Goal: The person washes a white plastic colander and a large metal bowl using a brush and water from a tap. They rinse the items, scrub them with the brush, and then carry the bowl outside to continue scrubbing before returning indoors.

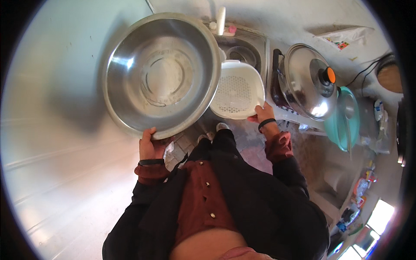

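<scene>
My left hand (154,143) grips the lower rim of a large stainless steel basin (165,71), thumb over the edge. The inside of the basin faces me and shows no contents except a thin curved mark or strand near its bottom. In my right hand (265,113) is the lower right corner of a white plastic colander (239,91) with a slotted bottom. The colander's left side lies partly hidden behind the basin's rim. Behind both is a metal sink (262,42), with a round transparent or metal bowl (242,53) in it.
A pan with a domed metal lid (305,81) and orange-topped knob stands on the counter right of the sink. Farther right is a turquoise plastic basin (336,130) with a ladle in it. A pale wall (65,81) rises close on the left. My feet are on a tiled floor.
</scene>
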{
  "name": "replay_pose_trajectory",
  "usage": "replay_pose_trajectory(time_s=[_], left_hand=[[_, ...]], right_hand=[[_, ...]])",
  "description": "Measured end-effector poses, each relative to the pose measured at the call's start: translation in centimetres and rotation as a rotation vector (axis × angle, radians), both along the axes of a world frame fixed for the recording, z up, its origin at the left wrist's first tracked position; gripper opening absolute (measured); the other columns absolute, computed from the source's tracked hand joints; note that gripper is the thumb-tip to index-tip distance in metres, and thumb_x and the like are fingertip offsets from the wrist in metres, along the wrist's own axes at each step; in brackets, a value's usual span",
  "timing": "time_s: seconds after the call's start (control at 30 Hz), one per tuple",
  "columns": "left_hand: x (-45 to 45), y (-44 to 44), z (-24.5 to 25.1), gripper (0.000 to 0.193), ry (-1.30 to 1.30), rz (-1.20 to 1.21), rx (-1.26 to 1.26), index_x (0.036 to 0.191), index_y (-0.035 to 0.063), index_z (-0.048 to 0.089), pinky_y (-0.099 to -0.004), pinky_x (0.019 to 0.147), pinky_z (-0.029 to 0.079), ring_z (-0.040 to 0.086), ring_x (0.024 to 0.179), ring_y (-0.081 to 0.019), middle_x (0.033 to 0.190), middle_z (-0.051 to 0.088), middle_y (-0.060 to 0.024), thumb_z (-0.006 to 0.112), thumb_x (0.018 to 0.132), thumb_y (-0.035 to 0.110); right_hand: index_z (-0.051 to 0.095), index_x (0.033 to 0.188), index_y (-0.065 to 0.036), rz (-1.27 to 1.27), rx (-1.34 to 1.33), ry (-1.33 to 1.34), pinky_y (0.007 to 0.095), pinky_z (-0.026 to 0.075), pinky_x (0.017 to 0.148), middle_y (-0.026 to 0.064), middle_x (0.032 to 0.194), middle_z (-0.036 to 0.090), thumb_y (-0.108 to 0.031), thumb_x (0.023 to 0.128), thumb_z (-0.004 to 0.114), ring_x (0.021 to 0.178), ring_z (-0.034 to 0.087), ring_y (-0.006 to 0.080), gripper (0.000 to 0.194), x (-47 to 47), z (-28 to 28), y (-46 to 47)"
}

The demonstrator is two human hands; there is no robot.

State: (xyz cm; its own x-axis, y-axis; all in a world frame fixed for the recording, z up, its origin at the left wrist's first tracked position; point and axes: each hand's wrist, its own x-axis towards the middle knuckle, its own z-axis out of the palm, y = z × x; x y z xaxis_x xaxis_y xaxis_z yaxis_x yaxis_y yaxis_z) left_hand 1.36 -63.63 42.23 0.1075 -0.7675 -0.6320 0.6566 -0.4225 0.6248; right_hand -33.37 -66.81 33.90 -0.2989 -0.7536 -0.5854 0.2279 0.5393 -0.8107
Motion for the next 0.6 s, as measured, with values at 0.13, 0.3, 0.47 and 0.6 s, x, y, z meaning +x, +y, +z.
replay_pose_trajectory(time_s=[0.13, 0.3, 0.47, 0.6], left_hand=[[-0.1, 0.8, 0.1, 0.033, 0.003, 0.022, -0.02, 0.104, -0.0044, 0.046, -0.0454, 0.07, 0.048, 0.056, 0.087, -0.0315, 0.102, 0.053, -0.0168, 0.05, 0.078, 0.016], [-0.4, 2.4, -0.6, 0.031, -0.029, -0.005, -0.008, 0.103, 0.0034, 0.048, -0.046, 0.073, 0.047, 0.054, 0.091, -0.0276, 0.1, 0.055, -0.0119, 0.051, 0.078, 0.02], [-3.0, 3.8, 0.7, 0.028, -0.03, 0.124, -0.046, 0.093, -0.0063, 0.049, -0.0437, 0.065, 0.049, 0.056, 0.081, -0.0307, 0.093, 0.055, -0.0176, 0.052, 0.076, 0.015], [-4.1, 5.3, 0.0, 0.025, -0.022, 0.157, -0.033, 0.091, -0.0044, 0.05, -0.0433, 0.064, 0.05, 0.056, 0.077, -0.0287, 0.088, 0.056, -0.0165, 0.052, 0.076, 0.015]], right_hand=[[0.043, 0.106, 0.007, 0.036, 0.002, 0.001, 0.0354, 0.054, 0.043, 0.0207, 0.082, 0.059, 0.0, 0.074, 0.036, 0.057, 0.062, 0.0302, 0.033, -0.7, 1.4, 2.7], [0.043, 0.11, 0.005, 0.122, 0.03, 0.042, 0.0347, 0.055, 0.044, 0.0206, 0.084, 0.06, -0.001, 0.075, 0.037, 0.057, 0.062, 0.0294, 0.036, -2.8, 3.0, 5.5], [0.043, 0.113, 0.002, 0.202, 0.031, 0.052, 0.033, 0.055, 0.044, 0.0186, 0.083, 0.061, -0.002, 0.077, 0.037, 0.055, 0.062, 0.0282, 0.037, -5.6, 5.8, 7.2], [0.044, 0.112, 0.002, 0.251, 0.042, 0.091, 0.0319, 0.055, 0.045, 0.0175, 0.083, 0.061, -0.004, 0.077, 0.038, 0.058, 0.063, 0.0262, 0.036, -8.5, 8.8, 8.6]])
